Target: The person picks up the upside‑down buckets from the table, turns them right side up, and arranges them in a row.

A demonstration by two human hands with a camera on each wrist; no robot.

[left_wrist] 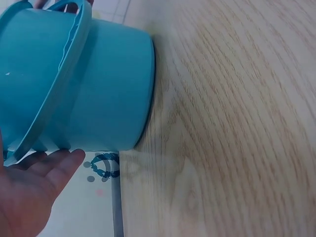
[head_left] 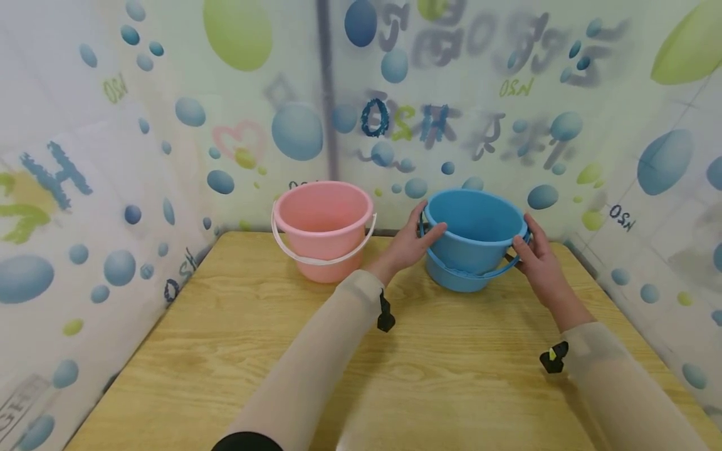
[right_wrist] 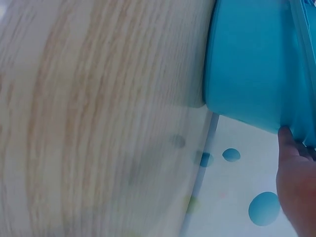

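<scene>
A blue bucket [head_left: 459,275] with a blue handle hanging across its front stands near the back of the table. My left hand [head_left: 408,244] holds its rim from the left, thumb over the edge and fingers along the outer wall. On the opposite side, my right hand [head_left: 543,266] grips the rim with its thumb at the front. In the left wrist view, the left hand's fingers [left_wrist: 59,168] lie against the side of the blue bucket [left_wrist: 113,84]. The right wrist view has the right hand's fingers [right_wrist: 289,148] under the rim, partly out of frame.
A pink bucket [head_left: 329,269] with a white handle stands to the left of the blue one. The wooden table [head_left: 225,338] ends at a patterned back wall [head_left: 389,169], with similar walls at the left and right.
</scene>
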